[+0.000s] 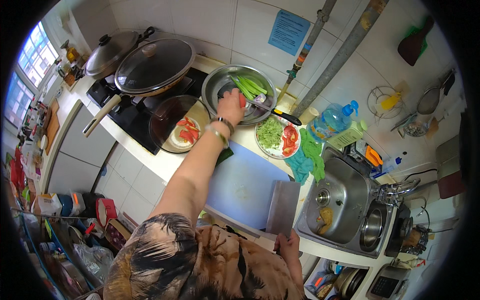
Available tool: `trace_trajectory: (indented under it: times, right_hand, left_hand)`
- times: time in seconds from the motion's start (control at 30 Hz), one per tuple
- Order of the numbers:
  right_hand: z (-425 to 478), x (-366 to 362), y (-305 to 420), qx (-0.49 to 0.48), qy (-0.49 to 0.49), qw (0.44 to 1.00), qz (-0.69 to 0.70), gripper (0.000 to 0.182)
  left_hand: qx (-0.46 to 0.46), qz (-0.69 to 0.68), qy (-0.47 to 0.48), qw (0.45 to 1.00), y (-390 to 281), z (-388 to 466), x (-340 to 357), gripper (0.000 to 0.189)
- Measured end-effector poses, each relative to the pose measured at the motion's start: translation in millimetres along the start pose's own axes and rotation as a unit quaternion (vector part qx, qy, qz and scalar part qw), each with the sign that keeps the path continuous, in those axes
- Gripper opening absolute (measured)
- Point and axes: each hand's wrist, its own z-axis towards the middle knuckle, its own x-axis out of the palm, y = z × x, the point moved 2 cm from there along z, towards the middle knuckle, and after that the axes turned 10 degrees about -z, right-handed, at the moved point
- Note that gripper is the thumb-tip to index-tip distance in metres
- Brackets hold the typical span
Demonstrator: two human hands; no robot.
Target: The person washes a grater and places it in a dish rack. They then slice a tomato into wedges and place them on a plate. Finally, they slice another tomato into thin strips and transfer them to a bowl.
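My left hand [230,108] reaches into a steel bowl [210,80], its fingers around a round red vegetable [242,100], mostly hidden. Green stalks [248,86], a purplish-white piece, perhaps onion or garlic [260,98], and a black-handled utensil [287,116] lie in the bowl. With my right hand [288,245] I grip a cleaver [284,206], its broad blade over the right edge of a blue cutting board [243,180]. Beside the bowl, a plate [275,153] holds shredded green vegetable [270,133] and tomato slices [289,140]. A dark green piece [224,156] lies at the board's far left edge.
A lidded pan [153,67] with a long handle and a lidded wok [112,52] are on the stove [131,127]. A glass lid [159,131] overlaps the stove edge, near red pieces. Cloths [311,153], a pump bottle [332,120] and a sink [348,191] are at right.
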Motion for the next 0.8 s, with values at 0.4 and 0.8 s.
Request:
trace_trajectory:
  times: [0.4, 0.8]
  right_hand:
    - [20, -15, -4, -0.097, -0.002, 0.995, 0.013, 0.011]
    - [23, -28, 14, -0.129, 0.022, 0.991, -0.031, 0.016]
  left_hand:
    - [0.184, -0.135, 0.218, 0.949, -33, -208, 25, 0.070]
    - [0.165, -0.077, 0.204, 0.962, -44, -224, 34, 0.070]
